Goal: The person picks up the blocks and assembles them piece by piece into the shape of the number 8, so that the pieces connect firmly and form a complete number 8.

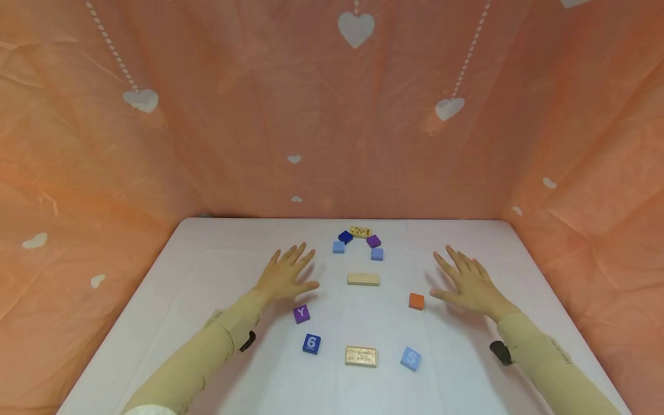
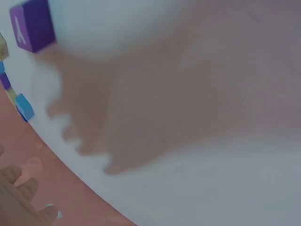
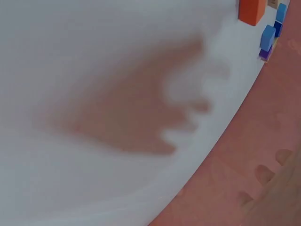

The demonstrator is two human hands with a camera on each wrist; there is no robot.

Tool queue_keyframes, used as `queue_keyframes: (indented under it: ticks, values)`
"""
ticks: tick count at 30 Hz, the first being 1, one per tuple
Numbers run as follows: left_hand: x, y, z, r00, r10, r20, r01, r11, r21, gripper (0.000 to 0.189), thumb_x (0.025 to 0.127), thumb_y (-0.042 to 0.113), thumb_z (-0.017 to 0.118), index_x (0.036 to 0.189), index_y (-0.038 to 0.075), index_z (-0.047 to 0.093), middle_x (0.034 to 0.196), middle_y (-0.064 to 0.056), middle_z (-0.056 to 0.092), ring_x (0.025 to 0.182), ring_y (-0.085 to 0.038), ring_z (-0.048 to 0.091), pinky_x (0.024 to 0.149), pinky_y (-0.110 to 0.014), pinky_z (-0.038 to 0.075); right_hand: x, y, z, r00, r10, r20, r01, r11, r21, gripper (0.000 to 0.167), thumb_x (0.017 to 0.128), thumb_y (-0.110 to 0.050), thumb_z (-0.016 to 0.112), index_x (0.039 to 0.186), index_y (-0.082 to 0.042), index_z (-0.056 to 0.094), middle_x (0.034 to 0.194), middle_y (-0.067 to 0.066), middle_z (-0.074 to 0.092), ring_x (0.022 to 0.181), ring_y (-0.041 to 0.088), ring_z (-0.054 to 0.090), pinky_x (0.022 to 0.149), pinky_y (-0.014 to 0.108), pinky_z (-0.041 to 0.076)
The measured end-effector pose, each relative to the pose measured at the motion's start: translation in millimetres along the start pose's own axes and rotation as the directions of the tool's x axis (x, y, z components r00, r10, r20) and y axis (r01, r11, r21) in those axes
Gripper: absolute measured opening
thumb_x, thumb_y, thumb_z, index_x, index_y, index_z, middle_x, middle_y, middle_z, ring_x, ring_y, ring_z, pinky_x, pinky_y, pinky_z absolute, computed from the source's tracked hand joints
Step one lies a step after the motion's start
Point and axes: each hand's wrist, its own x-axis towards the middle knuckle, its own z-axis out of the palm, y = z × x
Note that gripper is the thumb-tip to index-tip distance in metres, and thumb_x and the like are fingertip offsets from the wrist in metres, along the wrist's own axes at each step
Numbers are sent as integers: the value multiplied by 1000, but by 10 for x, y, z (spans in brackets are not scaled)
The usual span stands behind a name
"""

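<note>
My left hand [image 1: 285,278] is held over the white table with fingers spread, holding nothing. Nearest to it lies a purple block [image 1: 301,314] marked Y, just below the thumb. A dark blue block [image 1: 312,344] marked 6 lies nearer the front. On the other side, my right hand [image 1: 471,286] hovers with spread fingers and holds nothing. An orange block [image 1: 417,301] lies left of its thumb. Toward the front are a light blue block [image 1: 411,359] marked 5 and a gold patterned bar [image 1: 361,357]. A plain cream bar [image 1: 363,279] lies between the hands.
At the back of the table [image 1: 233,236] an arch is formed by a gold bar [image 1: 360,232], a dark blue block [image 1: 345,237], a purple block [image 1: 373,241] and two light blue blocks [image 1: 339,247]. Orange cloth [image 1: 321,115] with white hearts hangs behind and beside the table.
</note>
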Motion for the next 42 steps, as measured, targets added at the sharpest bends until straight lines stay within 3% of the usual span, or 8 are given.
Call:
queue_keyframes:
  ticks: [8,13,20,29,42]
  values:
    - [121,178,2,998,27,-64,-31,998,-62,64,85,47,60,137,12,45,137,-12,51,128,-31,47,107,-52,32,-18,-108,-21,998,-65,-11,65,997,47,80,82,-54,61,145,-15,31,151,22,23,130,49,32,98,67,31]
    - [199,325,39,998,25,-61,-32,993,-113,53,86,40,63,129,10,54,126,-12,60,117,-31,56,99,-49,42,-40,-154,4,997,-73,5,72,994,85,72,82,-48,63,141,-12,39,149,21,29,128,47,37,98,64,33]
    - [299,497,118,998,30,-59,-39,987,-153,40,86,34,64,116,8,62,113,-10,66,103,-28,63,88,-45,49,-59,-215,78,997,-69,44,63,990,123,63,83,-41,64,134,-8,48,139,22,44,125,43,44,96,59,39]
    - [394,664,225,990,60,-130,-78,987,-138,31,80,26,69,105,7,68,97,-8,70,87,-25,66,75,-41,52,-44,-278,182,996,-69,59,61,990,128,51,82,-37,68,120,-6,57,125,18,54,115,37,53,93,53,45]
    - [518,741,315,993,9,-119,-20,995,-98,20,80,20,67,97,12,71,87,-3,70,78,-19,65,69,-35,51,-26,-288,227,998,-65,28,61,991,118,32,79,-35,71,98,-11,63,106,6,59,98,26,58,83,46,50]
